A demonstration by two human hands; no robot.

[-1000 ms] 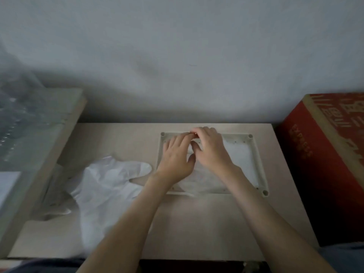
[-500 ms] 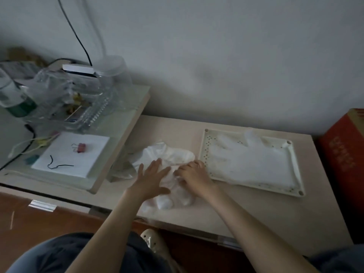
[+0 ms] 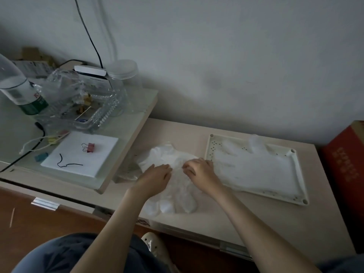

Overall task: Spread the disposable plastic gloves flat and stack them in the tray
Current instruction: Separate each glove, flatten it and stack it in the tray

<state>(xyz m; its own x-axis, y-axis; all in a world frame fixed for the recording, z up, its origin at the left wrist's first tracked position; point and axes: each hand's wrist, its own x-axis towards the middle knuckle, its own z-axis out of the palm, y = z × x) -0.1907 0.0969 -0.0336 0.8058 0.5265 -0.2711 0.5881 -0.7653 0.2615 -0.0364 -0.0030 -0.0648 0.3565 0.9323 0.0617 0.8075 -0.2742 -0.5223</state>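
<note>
A cream perforated tray (image 3: 300,175) lies on the right of the low table, with a clear plastic glove (image 3: 256,166) spread flat in it, fingers toward the wall. Left of the tray sits a crumpled heap of loose gloves (image 3: 175,196). My left hand (image 3: 155,178) rests on the heap with its fingers drawn together on the plastic. My right hand (image 3: 201,172) is beside it, just left of the tray's edge, its fingertips curled and pinching the same top glove. The two hands' fingertips nearly meet.
A raised side desk (image 3: 122,142) on the left carries a white pad (image 3: 80,152) with a pink binder clip, a clear jar (image 3: 126,79), a bottle (image 3: 17,89) and cables. A red box (image 3: 346,164) stands right of the table. The wall is close behind.
Both hands left the tray, where a flat glove now lies, and moved left onto the loose heap. My left fingers went from spread flat to drawn together. The view swung left.
</note>
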